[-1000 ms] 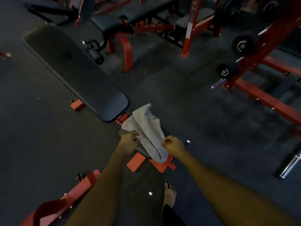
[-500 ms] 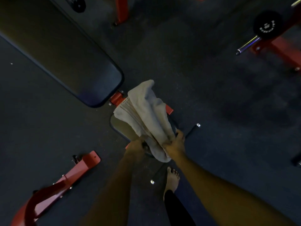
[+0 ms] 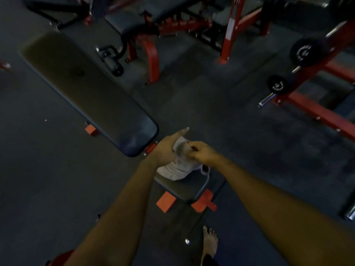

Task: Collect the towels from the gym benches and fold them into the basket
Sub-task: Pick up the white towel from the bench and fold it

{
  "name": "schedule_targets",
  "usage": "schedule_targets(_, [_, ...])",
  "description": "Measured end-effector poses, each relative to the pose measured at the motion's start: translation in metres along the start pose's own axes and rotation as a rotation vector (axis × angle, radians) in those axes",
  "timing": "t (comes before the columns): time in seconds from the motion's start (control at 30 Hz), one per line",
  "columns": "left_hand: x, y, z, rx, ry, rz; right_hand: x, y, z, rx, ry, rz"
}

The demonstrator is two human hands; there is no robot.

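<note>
Towel [image 3: 180, 167] sits bunched on the small seat pad [image 3: 194, 189], just past the long backrest pad [image 3: 92, 96], w/ its top edge lifted between both hands. Right hand [image 3: 201, 153] pinches that edge, fingers curled on the cloth. Left hand [image 3: 166, 148] lies against the towel's left side w/ one digit straight out. The view is dim, so I can't tell if its other fingers grip.

Step in hand, I'd judge: folding on the seat. To do it well:
- match corners before bringing the edge over
- hold the cloth taut btwn hands
- smooth it flat w/ a palm
- don't let the low end slip off the pad onto the floor [image 3: 230, 121]

No basket in view — find it before lifting.
</note>
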State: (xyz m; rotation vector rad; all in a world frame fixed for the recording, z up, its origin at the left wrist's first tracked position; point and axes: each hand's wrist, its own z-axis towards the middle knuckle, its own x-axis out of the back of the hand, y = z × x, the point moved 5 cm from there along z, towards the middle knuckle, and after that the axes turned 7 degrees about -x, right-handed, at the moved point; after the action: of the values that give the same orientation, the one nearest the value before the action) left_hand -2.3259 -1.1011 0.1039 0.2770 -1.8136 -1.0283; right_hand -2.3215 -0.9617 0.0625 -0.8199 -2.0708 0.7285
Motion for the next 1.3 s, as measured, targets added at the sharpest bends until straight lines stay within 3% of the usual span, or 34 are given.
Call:
schedule_targets(0.13, [0.045, 0.059, 0.005, -0.075, -0.181, 0.012, 0.052, -0.08, -0.056, 0.146, -0.153, -0.155])
schedule_targets(0.23, [0.076, 0.105, -0.008, -0.089, -0.278, 0.151, 0.084, -0.129, -0.113, 0.201, -0.123, -0.287])
schedule_targets(0.37, [0.082, 0.152, -0.032, -0.127, -0.433, 0.07, 0.107, -0.162, -0.191, 0.183, -0.01, -0.369])
schedule_targets(0.53, [0.089, 0.216, -0.06, -0.374, -0.349, 0.036, 0.112, -0.174, -0.267, 0.147, 0.164, -0.456])
schedule_targets(0.63, [0.076, 0.253, -0.076, -0.459, -0.398, 0.051, 0.116, -0.174, -0.311, 0.098, 0.265, -0.54])
schedule_targets(0.83, [0.044, 0.255, -0.086, -0.428, -0.553, 0.425, 0.144, -0.14, -0.381, -0.136, 0.476, -0.68])
schedule_targets(1.0, [0.059, 0.247, -0.09, -0.401, -0.369, 0.525, 0.17, -0.097, -0.454, -0.475, 0.805, -0.819])
schedule_targets(1.07, [0.07, 0.258, -0.094, -0.414, -0.221, 0.569, 0.176, -0.078, -0.475, -0.565, 0.941, -0.801])
schedule_targets(1.17, [0.094, 0.272, -0.095, -0.351, 0.099, 0.676, 0.174, -0.055, -0.501, -0.595, 1.08, -0.746])
schedule_targets(1.3, [0.123, 0.292, -0.103, -0.32, 0.353, 0.747, 0.176, -0.019, -0.532, -0.58, 1.157, -0.516])
